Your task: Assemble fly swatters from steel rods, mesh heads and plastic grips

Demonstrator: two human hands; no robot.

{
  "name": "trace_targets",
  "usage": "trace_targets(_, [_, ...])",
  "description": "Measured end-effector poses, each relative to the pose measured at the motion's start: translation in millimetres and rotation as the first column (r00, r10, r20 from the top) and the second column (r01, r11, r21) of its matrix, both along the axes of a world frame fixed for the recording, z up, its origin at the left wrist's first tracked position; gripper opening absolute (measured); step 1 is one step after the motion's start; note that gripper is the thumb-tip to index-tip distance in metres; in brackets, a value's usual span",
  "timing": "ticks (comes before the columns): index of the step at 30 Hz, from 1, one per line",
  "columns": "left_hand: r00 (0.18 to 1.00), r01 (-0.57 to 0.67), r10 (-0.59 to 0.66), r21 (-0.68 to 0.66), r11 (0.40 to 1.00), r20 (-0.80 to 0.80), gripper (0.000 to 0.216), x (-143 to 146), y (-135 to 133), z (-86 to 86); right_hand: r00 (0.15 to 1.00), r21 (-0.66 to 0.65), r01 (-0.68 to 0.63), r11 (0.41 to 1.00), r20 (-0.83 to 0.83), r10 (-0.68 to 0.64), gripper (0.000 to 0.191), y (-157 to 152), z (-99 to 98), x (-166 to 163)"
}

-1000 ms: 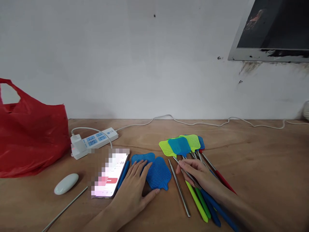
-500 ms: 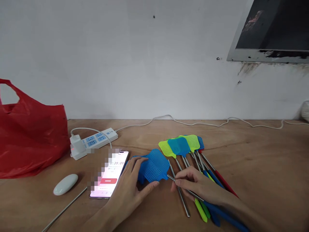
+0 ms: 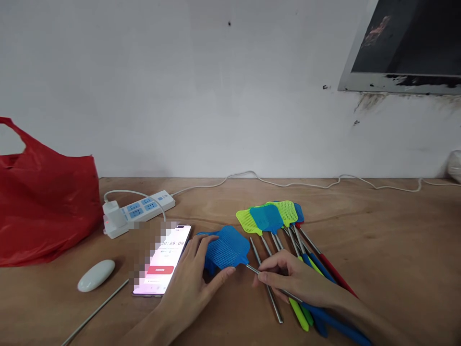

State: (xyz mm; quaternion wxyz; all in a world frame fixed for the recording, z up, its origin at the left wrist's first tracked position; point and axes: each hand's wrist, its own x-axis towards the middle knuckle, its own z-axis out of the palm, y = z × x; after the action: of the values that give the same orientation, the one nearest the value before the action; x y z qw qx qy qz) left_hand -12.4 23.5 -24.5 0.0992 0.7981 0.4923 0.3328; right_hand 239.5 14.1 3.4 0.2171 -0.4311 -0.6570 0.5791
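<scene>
A blue fly swatter [image 3: 232, 246] lies at a slant, its mesh head to the left and its blue handle toward the lower right. My right hand [image 3: 284, 276] pinches its metal rod a little below the head. My left hand [image 3: 196, 271] lies over the left side of the blue mesh, thumb spread apart near the head's lower edge. More blue mesh shows beneath that head, partly hidden by my fingers. A loose metal rod [image 3: 275, 304] passes under my right hand. Behind it is a group of fly swatters with green [image 3: 248, 221] and blue [image 3: 267, 217] heads.
Left of my hands are a lit phone [image 3: 163, 269], a white mouse-shaped object [image 3: 96, 276], a power strip [image 3: 146, 210] with a plugged-in charger, and a red plastic bag [image 3: 46, 206]. A white cable [image 3: 288, 185] runs along the wall. Red [image 3: 336, 275] and green handles lie at right.
The blue fly swatter's head has shifted slightly left, and my right hand has moved left with the rod. My left hand has hardly moved.
</scene>
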Motion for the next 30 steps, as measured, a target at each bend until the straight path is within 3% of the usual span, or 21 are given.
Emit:
trace_targets(14, [1.000, -0.012, 0.014, -0.066, 0.998, 0.023, 0.047, -0.4, -0.1, 1.2, 0.997, 0.055, 0.073, 0.996, 0.008, -0.073, 0.035, 0.9, -8.7, 0.9])
trace_targets(18, [0.982, -0.017, 0.047, -0.165, 0.986, 0.180, 0.042, -1.4, 1.1, 0.3, 0.997, 0.098, 0.076, 0.992, 0.016, -0.078, 0.036, 3.0, -11.3, 2.8])
trace_targets(23, [0.865, 0.045, 0.112, -0.296, 0.954, 0.490, 0.050, -1.1, 4.8, 0.7, 0.997, 0.123, 0.058, 0.991, 0.033, -0.063, 0.037, 3.0, -9.3, 0.3])
trace_targets(30, [0.835, 0.094, 0.123, -0.358, 0.929, 0.537, 0.044, -1.7, 10.1, 1.2, 0.999, 0.155, 0.039, 0.987, 0.021, -0.043, 0.047, -1.4, -8.3, -5.7])
